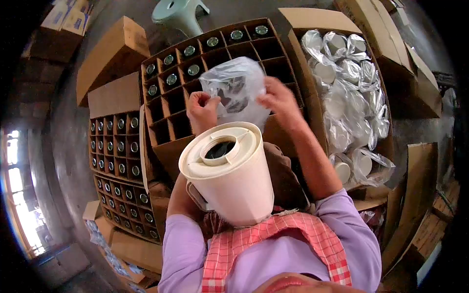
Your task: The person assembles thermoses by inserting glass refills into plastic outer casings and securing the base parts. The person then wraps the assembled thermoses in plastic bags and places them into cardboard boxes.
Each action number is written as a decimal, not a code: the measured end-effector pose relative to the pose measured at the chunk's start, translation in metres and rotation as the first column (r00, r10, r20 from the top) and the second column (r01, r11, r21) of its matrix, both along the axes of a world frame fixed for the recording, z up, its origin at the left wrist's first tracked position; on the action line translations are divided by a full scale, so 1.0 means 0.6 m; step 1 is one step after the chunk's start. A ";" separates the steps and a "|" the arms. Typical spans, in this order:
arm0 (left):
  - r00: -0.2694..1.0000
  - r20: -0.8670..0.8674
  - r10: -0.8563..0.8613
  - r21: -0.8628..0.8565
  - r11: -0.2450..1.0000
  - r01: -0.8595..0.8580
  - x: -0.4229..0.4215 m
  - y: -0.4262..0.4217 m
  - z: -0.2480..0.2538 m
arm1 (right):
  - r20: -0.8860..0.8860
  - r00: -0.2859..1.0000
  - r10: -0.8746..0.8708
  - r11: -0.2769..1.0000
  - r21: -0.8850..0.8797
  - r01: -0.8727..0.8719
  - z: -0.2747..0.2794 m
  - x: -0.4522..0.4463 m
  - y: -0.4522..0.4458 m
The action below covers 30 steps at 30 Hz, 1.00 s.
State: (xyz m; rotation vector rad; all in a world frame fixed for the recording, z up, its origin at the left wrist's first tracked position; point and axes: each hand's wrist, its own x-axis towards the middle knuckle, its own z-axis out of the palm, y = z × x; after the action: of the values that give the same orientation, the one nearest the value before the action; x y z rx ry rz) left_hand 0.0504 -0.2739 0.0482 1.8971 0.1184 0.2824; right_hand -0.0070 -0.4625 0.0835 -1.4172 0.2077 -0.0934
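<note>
Perhaps to spread it, the left hand [202,113] pinches one side of the plastic bag [239,80] between thumb and forefinger, above the divided box [166,150]. The right hand [279,100] is at its other side; its blurred fingers I cannot tell.

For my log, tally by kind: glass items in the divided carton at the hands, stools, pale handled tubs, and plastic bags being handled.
Glass items: 9
Stool: 1
Pale tub: 1
Handled plastic bag: 1
Total: 12
</note>
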 end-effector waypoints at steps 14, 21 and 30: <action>0.883 0.422 -0.203 0.052 0.978 0.200 -0.172 0.160 0.138 | 0.200 0.970 0.136 0.757 0.610 -0.232 0.038 -0.116 -0.003; 0.860 0.028 -0.509 0.462 0.770 0.441 -0.357 0.233 0.117 | 0.172 0.626 0.761 0.648 -0.163 -0.744 0.009 -0.252 -0.022; 0.240 -0.057 -0.969 0.133 0.231 0.964 -0.428 0.143 0.173 | 0.519 0.152 0.841 0.498 -0.853 0.154 0.211 -0.245 0.139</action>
State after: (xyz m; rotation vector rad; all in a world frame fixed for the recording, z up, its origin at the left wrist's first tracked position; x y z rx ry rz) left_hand -0.2066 -0.1879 0.1518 1.7265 -1.1727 -0.5878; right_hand -0.1538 -0.3792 0.2104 -1.9601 -1.5628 -0.6634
